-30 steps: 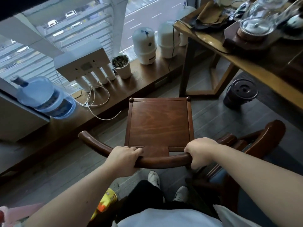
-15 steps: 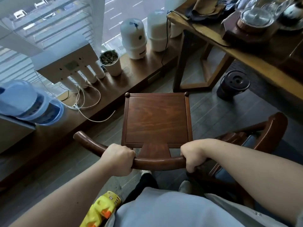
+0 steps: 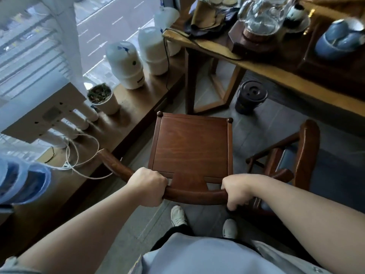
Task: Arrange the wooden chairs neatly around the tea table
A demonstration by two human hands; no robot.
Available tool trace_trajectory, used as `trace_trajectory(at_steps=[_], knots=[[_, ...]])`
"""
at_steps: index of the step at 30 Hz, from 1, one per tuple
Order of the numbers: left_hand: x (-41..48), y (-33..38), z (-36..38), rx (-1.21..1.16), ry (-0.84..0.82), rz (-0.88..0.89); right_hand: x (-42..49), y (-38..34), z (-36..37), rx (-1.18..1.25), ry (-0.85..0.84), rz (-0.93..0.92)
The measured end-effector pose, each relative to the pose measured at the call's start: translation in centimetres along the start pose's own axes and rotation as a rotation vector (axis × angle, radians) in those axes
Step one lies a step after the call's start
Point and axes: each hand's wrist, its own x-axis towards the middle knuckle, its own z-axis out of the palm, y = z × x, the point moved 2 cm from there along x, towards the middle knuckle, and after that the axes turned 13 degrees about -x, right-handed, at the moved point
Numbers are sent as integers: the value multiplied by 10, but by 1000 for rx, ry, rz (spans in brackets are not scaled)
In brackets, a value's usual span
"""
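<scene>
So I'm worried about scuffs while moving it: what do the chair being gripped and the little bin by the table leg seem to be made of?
The chair, with the left hand and right hand on its back rail, looks like solid reddish-brown wood with visible grain and a smooth, slightly glossy finish. The bin is dark and matte with a grooved lid; plastic or metal, hard to tell.

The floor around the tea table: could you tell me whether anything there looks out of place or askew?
Yes. A second wooden chair, right of the held chair, sits turned at an angle to the tea table rather than squared to it. A loose white cord trails over the window ledge.
</scene>
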Motion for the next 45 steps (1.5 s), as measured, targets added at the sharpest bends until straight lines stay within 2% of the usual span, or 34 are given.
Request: trace_trajectory(at_steps=[5, 12, 16, 23, 33, 45], knots=[[42, 1, -27, 96, 30, 124, -12, 20, 11, 125, 92, 70], [99, 2, -67, 212, -14, 185, -23, 32, 32, 27, 531, 283], [120, 5, -83, 224, -47, 215, -23, 36, 37, 59, 674, 362], [123, 7, -89, 236, -68, 252, -25, 39, 35, 77, 660, 349], [95, -22, -73, 238, -55, 250, -13, -2, 37, 105, 651, 327], [92, -4, -66, 232, -3, 229, -30, 11, 35, 51, 538, 298]])
